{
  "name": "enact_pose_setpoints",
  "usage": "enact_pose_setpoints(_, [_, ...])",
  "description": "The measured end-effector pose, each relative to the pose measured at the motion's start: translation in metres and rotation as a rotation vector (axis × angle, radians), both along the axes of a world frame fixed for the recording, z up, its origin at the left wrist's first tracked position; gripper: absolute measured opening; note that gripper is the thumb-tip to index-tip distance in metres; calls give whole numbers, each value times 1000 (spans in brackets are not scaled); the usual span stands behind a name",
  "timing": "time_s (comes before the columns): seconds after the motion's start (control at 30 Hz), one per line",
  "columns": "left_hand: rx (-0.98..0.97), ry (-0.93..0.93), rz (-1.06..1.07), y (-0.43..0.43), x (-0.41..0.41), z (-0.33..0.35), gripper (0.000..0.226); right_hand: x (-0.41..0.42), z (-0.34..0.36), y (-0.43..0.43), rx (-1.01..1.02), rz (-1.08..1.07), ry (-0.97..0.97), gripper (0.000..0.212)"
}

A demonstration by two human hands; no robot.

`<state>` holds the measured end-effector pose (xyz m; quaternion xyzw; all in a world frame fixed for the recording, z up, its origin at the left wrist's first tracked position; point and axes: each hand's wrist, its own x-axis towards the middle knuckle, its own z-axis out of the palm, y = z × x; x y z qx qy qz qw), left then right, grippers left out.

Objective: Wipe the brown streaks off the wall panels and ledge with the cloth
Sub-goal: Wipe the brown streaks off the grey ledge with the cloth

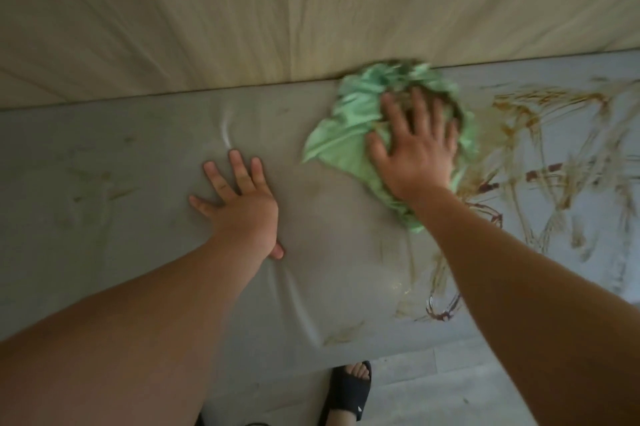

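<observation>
Green cloth [346, 135] lies bunched on the grey ledge [104, 155], at the back edge where it meets the wall panels [207, 10], right of the middle. It is thin, soft fabric, crumpled into folds, with brown soil on the part near the fingertips. One corner trails toward the front edge under the wrist.

Right hand [415, 148] is on top of the cloth with its grip released: fingers spread and straight, palm pressing down, nothing pinched. A flat palm likely spreads pressure over a wide patch for scrubbing. The cloth is blurred, so probably mid-stroke.

Brown streaks [540, 155] cover the ledge's right end, just beside the cloth. They are thin, scratchy, criss-crossing lines, darker blobs in places, running down to the front edge. Most of that mess looks not yet wiped. Faint yellowish smears show toward the left end too.

Left hand [242, 204] lies flat on the ledge near the middle, well apart from the cloth, grip released and holding nothing. Judged to be bracing the person's lean.

The ledge surface is matte grey with shallow creases or dents near the left hand. The wall panels are pale wood-grain boards with seams; a few small dark specks show at upper right, otherwise too blurred to tell streaks.

Below the front edge are a grey plank floor [433, 384] and a foot in a black sandal [349, 391].
</observation>
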<state>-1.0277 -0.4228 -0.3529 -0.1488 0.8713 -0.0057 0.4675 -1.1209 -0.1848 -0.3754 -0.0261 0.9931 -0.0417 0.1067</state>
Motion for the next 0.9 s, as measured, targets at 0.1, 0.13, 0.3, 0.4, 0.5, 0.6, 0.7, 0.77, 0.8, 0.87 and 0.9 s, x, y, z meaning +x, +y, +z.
enact_pose_setpoints(0.1, [-1, -7, 3, 0, -2, 1, 166, 6, 1, 44, -18, -365, -15, 71])
enact_pose_setpoints(0.13, [-3, -8, 5, 0, -2, 1, 166, 13, 0, 45, -31, -436, -6, 73])
enact_pose_setpoints(0.3, [-4, 21, 9, -1, 0, 2, 170, 72, -4, -13, -42, -362, 10, 81])
enact_pose_setpoints(0.4, [-12, 55, -2, -1, 4, 2, 167, 129, -3, -32, -65, 6, 19, 82])
enact_pose_setpoints(0.5, [-28, 108, -3, -1, 7, 1, 160, 141, -2, 8, -68, 384, 26, 74])
enact_pose_setpoints(0.6, [-36, 139, -20, 0, 11, 1, 166, 125, -2, 63, -11, 72, 39, 70])
enact_pose_setpoints(0.7, [-51, 167, -28, 0, 14, 2, 165, 125, 0, 88, -41, -434, -15, 70])
enact_pose_setpoints(0.77, [-55, 204, -35, 0, 17, 3, 164, 141, -2, 79, -46, -538, -9, 72])
enact_pose_setpoints(0.8, [-54, 230, -38, 0, 19, 3, 163, 150, -3, 68, -45, -540, 0, 74])
enact_pose_setpoints(0.87, [-53, 280, -45, 0, 27, 5, 160, 175, -6, 41, -47, -501, 17, 80])
enact_pose_setpoints(0.9, [-59, 306, -49, 0, 29, 5, 159, 186, -6, 27, -52, -470, 18, 82])
